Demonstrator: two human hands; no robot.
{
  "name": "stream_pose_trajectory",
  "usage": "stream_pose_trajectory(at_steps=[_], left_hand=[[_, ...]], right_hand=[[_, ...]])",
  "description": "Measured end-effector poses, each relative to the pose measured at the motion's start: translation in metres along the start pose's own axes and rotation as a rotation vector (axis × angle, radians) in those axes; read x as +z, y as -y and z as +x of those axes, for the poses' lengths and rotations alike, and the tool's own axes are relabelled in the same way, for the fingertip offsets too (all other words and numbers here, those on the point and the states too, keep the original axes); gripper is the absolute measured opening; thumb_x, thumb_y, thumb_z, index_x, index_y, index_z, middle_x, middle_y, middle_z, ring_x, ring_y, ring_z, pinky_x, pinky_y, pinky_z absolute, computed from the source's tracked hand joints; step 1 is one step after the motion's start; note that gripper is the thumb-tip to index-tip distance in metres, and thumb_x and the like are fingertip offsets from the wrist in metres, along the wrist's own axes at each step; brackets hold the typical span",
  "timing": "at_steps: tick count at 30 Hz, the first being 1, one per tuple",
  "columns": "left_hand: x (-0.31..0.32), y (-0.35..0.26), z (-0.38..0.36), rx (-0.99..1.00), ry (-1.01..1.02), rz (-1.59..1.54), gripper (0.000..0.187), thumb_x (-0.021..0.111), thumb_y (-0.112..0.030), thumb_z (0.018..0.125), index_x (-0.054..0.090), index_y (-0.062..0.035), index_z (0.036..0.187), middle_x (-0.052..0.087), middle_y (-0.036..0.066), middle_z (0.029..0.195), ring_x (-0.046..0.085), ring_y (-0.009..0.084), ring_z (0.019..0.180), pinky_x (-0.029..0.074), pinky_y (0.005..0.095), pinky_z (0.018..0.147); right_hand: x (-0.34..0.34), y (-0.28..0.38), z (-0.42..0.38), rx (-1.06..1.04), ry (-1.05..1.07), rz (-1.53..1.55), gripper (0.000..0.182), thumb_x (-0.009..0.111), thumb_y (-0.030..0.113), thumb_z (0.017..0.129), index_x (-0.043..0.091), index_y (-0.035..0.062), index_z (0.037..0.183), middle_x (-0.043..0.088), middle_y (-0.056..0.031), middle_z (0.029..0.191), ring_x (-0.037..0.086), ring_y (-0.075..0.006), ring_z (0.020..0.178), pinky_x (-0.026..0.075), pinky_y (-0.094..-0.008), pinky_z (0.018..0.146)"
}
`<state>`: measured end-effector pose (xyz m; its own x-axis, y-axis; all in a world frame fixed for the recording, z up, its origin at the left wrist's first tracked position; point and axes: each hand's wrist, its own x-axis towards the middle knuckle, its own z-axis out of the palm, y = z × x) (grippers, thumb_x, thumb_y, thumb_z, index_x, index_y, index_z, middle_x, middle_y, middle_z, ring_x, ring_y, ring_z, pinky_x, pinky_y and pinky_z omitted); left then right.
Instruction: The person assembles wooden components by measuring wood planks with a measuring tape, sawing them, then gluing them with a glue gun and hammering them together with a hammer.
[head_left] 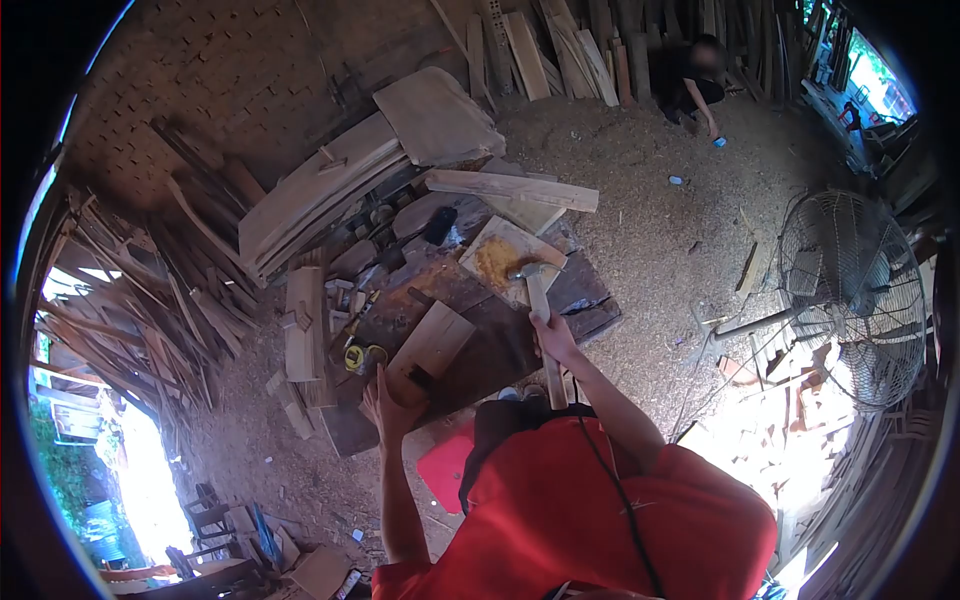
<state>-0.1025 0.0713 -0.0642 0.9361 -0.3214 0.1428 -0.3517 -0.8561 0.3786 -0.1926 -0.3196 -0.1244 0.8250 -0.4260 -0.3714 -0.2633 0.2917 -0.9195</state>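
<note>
My right hand [552,338] is closed round the wooden handle of a hammer [540,300], whose metal head lies over a stained square board [497,258] on the workbench. My left hand [393,408] grips the near left corner of a pale wooden block [436,342], fingers along its side. A dark notch shows in the block close to my thumb. Just left of the block sits a yellow tape measure [354,358]. Both the block and the stained board rest on the dark, worn workbench [500,350].
Planks [325,195] and a wide slab [440,115] lie behind the bench. A long narrow board [515,188] crosses its far side. Scrap wood is heaped at left. To the right stands a large caged fan [855,300]. A person [692,85] crouches at the back.
</note>
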Motion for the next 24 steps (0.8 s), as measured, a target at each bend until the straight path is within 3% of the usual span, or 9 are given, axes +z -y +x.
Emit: stream_pose_trajectory(at_steps=[8, 14, 24], left_hand=[[-0.011, -0.014, 0.002, 0.042, -0.07, -0.073, 0.123, 0.098, -0.038, 0.052, 0.042, -0.0137, 0.158, 0.052, 0.017, 0.141, 0.045, 0.0412, 0.134, 0.033, 0.0593, 0.112], [-0.01, -0.031, 0.024, 0.21, -0.063, -0.138, 0.116, 0.097, -0.039, 0.055, 0.044, -0.0132, 0.156, 0.05, 0.018, 0.142, 0.044, 0.0423, 0.135, 0.032, 0.0612, 0.113], [0.007, -0.04, 0.061, 0.349, 0.024, -0.118, 0.11, 0.096, -0.039, 0.059, 0.047, -0.0123, 0.154, 0.049, 0.019, 0.144, 0.042, 0.0433, 0.14, 0.022, 0.0607, 0.127]], right_hand=[[0.0, 0.003, -0.002, 0.005, 0.011, 0.012, 0.03, 0.059, 0.033, 0.109, 0.051, 0.0046, 0.11, 0.055, -0.0035, 0.067, 0.057, -0.017, 0.044, 0.047, -0.0343, 0.041], [0.002, 0.004, -0.002, 0.032, -0.009, 0.004, 0.03, 0.059, 0.033, 0.109, 0.052, 0.0042, 0.11, 0.055, -0.0033, 0.066, 0.056, -0.0168, 0.044, 0.047, -0.0342, 0.041], [0.001, -0.001, 0.001, 0.003, -0.017, -0.013, 0.032, 0.06, 0.036, 0.108, 0.053, 0.0053, 0.106, 0.055, -0.0027, 0.063, 0.056, -0.0161, 0.043, 0.046, -0.0338, 0.039]])
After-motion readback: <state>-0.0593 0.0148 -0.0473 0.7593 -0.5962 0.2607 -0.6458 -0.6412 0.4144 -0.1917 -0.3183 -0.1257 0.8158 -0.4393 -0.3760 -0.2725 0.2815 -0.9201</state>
